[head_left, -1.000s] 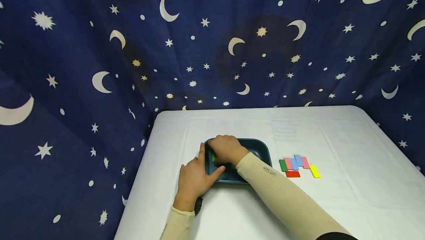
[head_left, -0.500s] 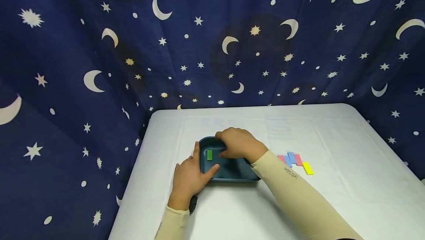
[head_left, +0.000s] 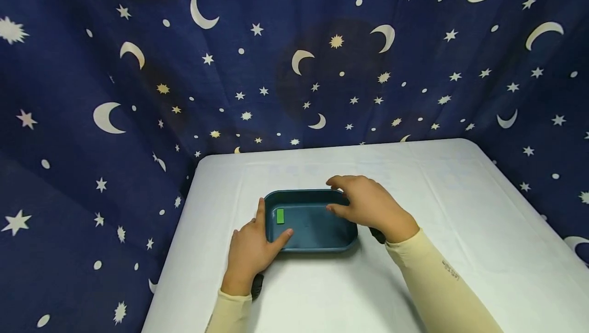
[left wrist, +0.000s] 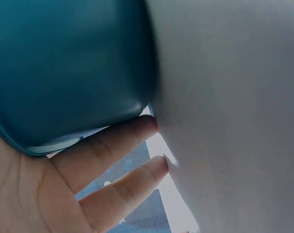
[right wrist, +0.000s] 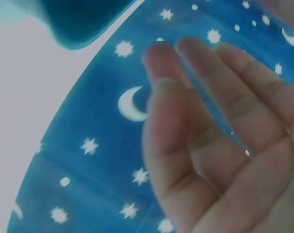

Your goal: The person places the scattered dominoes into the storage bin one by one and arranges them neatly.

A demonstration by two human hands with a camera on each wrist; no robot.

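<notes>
A dark teal tray lies on the white-covered table. Inside it, near its left end, is one small flat green tile. My left hand holds the tray's front left corner, thumb reaching over the rim and index finger along the left side; the left wrist view has its other fingers stretched beside the tray wall. Over the tray's right end hovers my right hand, fingers loosely bent, thumb apart from them. The right wrist view finds nothing between its fingers.
A white cloth covers the table, whose far corners are rounded. Behind it and along the sides hangs a dark blue curtain with moons and stars. My right forearm crosses the table's right part.
My right hand has withdrawn rightward from the tray's left end, uncovering the green tile. The coloured tiles right of the tray are now hidden behind it. My left hand keeps its hold.
</notes>
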